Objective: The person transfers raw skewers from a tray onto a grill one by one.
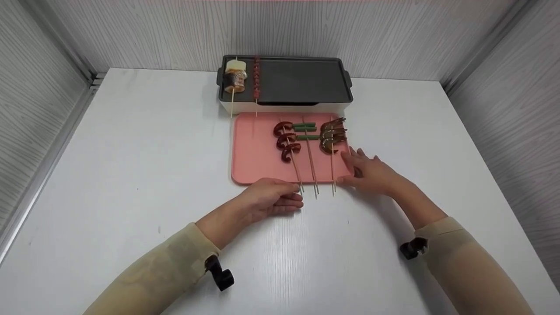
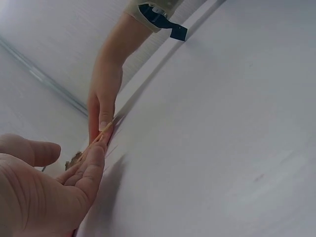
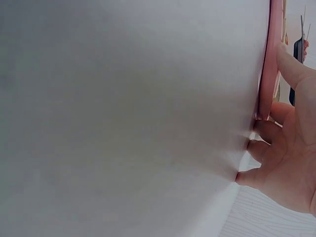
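Note:
A pink tray carries a skewer of dark-red curled pieces, a skewer of green bean-like pieces and a skewer of brown shrimp-like pieces. Their stick ends jut past the front rim. My left hand is at the end of the dark-red skewer; in the left wrist view its thumb stands apart from its straight fingers. With thumb at the front edge and fingers at the right side, my right hand holds the tray's right front corner. Several of its fingertips rest on the table.
Behind the tray stands a grill with a dark plate and white base. On its left lie a skewer of thick white and browned chunks and a skewer of small red pieces. Grain-patterned panels border the white table.

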Demonstrator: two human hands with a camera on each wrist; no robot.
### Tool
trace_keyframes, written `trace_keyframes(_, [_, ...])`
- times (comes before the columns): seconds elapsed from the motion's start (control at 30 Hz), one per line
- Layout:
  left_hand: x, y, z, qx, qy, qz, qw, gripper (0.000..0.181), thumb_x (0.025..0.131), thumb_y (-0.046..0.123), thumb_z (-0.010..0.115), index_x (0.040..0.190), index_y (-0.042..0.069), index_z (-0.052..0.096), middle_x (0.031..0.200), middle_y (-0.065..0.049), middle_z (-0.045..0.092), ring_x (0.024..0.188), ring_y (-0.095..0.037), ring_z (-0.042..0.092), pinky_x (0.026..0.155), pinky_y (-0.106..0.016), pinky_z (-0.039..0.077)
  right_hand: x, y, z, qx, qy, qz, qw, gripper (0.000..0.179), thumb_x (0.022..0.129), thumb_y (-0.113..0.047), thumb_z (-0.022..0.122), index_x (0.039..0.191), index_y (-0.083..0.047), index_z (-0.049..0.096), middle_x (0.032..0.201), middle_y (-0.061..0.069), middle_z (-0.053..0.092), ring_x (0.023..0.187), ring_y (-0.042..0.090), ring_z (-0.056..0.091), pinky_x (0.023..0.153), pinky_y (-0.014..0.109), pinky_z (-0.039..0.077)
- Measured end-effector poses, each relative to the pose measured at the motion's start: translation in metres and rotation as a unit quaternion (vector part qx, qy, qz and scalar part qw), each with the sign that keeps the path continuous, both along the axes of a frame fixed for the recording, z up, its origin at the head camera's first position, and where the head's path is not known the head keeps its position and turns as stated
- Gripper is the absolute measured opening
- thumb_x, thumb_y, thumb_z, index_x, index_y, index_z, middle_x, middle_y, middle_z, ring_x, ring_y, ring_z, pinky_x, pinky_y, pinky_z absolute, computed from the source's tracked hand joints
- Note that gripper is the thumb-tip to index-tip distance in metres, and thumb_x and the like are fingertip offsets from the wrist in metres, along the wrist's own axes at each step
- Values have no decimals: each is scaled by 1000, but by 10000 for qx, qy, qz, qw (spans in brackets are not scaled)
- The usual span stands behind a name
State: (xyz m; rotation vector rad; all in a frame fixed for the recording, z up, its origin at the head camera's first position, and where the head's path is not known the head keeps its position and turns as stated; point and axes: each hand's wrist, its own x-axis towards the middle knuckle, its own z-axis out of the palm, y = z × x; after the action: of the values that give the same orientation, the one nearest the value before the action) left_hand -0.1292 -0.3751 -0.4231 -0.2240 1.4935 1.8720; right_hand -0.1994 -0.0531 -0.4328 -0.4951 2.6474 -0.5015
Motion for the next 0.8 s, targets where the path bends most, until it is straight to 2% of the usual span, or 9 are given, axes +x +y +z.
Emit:
trace_keyframes(0.23, [-3,8,-6,7,-122,-50,9999,35,108,16,64,132,-10,64,112,-19,75,102,-27,77,98,-38,61,1,-1,2,66,9,-9,10000,96,99,-70,61,169,-13,28,172,20,25,161,40,14,128,66,9])
trace_keyframes(0.43, [-5,10,-8,42,-182,-53,9998,37,109,18,63,134,-9,62,117,-22,73,106,-29,76,98,-39,61,0,-1,2,78,4,-4,10000,96,99,-69,61,169,-13,27,172,20,24,161,40,13,128,66,9])
trace_keyframes(0.8, [-11,14,-9,205,-439,119,9988,44,109,17,64,142,-10,55,127,-25,70,116,-34,73,99,-40,60,-1,-1,-2,178,39,-32,9998,95,99,-70,61,169,-13,28,173,19,22,162,39,12,128,65,9])
